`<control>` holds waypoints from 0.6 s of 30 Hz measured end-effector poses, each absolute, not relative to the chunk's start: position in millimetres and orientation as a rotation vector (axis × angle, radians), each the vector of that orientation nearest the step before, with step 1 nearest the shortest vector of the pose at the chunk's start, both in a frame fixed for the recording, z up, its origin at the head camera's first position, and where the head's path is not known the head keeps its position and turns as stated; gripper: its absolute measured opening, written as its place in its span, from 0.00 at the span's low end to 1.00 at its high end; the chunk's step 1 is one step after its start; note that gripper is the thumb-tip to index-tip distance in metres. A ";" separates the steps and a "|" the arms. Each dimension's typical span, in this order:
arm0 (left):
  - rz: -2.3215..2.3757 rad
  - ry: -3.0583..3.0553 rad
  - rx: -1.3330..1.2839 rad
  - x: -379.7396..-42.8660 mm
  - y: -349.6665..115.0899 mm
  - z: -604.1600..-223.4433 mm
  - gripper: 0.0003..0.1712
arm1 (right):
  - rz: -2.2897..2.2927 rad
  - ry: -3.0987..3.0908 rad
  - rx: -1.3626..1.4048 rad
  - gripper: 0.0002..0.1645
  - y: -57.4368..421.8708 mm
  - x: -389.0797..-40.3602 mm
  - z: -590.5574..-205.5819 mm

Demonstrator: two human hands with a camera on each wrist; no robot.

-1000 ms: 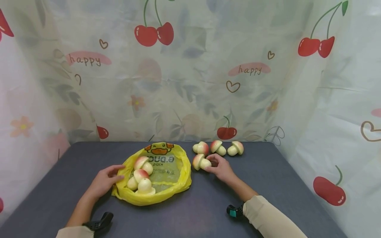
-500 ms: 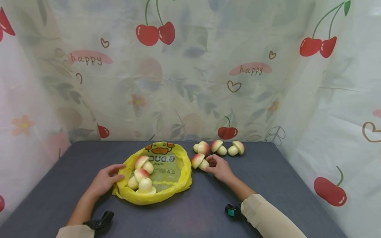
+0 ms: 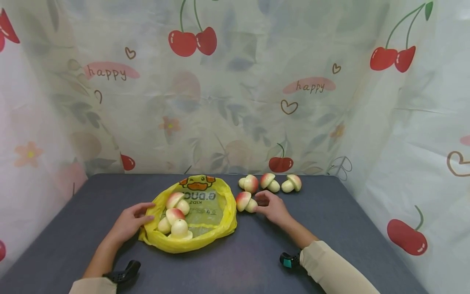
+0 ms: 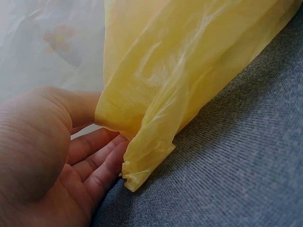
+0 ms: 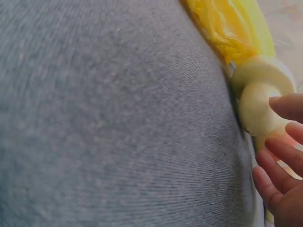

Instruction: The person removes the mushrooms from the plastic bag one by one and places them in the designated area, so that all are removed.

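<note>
Lying between both hands, a mushroom touches the right

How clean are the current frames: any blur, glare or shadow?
Head: fairly even light, brighter on the right-hand curtain; left wrist: pale sheen on the yellow bag, shadow beside it on the tabletop, printed flower blurred; right wrist: rather soft, the held mushroom pale with little surface detail.

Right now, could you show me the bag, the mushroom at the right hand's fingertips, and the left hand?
Bag (image 3: 198, 242): head view, on its near yellow rim.
Mushroom (image 3: 243, 201): head view, on its reddish cap.
Left hand (image 3: 127, 223): head view, on its back.
</note>
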State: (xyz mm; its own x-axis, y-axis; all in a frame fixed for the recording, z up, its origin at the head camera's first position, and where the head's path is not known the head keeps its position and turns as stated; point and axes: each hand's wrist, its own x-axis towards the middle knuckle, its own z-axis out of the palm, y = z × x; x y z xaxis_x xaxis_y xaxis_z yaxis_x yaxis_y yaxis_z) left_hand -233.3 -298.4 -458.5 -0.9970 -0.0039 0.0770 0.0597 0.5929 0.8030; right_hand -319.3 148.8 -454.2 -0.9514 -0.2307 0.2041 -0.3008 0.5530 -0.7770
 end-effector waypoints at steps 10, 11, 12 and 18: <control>-1.395 -2.745 -0.037 -232.2 -297.6 -457.1 0.28 | 1.305 -2.659 0.538 0.22 148.5 -317.6 -436.9; -1.393 -2.748 -0.035 -232.1 -297.6 -457.3 0.28 | 1.306 -2.654 0.546 0.22 148.2 -317.4 -434.1; -1.393 -2.748 -0.035 -232.1 -297.6 -457.4 0.28 | 1.301 -2.650 0.557 0.22 147.8 -317.1 -431.1; -1.389 -2.738 -0.062 -233.4 -299.1 -458.3 0.28 | 1.232 -2.631 0.619 0.21 142.6 -319.9 -414.9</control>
State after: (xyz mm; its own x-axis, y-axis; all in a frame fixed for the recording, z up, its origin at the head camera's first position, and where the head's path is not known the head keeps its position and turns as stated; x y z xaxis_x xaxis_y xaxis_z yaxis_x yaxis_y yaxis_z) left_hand -233.4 -299.1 -458.3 -0.9967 0.0040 0.0810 0.0678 0.5903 0.8043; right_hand -319.9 142.6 -414.9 -0.8990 -0.2960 0.3228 -0.4375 0.5722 -0.6937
